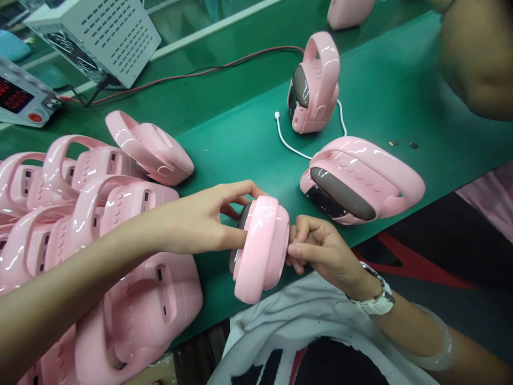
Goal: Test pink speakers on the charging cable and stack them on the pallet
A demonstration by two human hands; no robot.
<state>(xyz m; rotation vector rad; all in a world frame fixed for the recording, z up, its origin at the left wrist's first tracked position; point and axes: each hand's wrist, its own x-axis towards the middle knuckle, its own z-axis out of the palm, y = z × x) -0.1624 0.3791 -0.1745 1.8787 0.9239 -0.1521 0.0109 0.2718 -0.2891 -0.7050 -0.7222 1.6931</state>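
My left hand (pixel 208 219) grips a glossy pink plastic device (pixel 260 248) with a carry handle, held on edge at the near rim of the green bench. Thumb and fingers clamp its left side. My right hand (pixel 320 248), with a white wristwatch (pixel 377 302) on the wrist, presses curled fingers against the device's right side. The device's dark screen face is turned to the left and mostly hidden.
Several identical pink devices (pixel 100 214) are piled at left. One lies screen-up (pixel 360 179) at right, another stands upright (pixel 315 85) with a white cable (pixel 288 141). A white power supply (pixel 96 37), a meter (pixel 22 96) and red-black wires (pixel 192 72) sit at the back. Another person's arm (pixel 476 53) is at top right.
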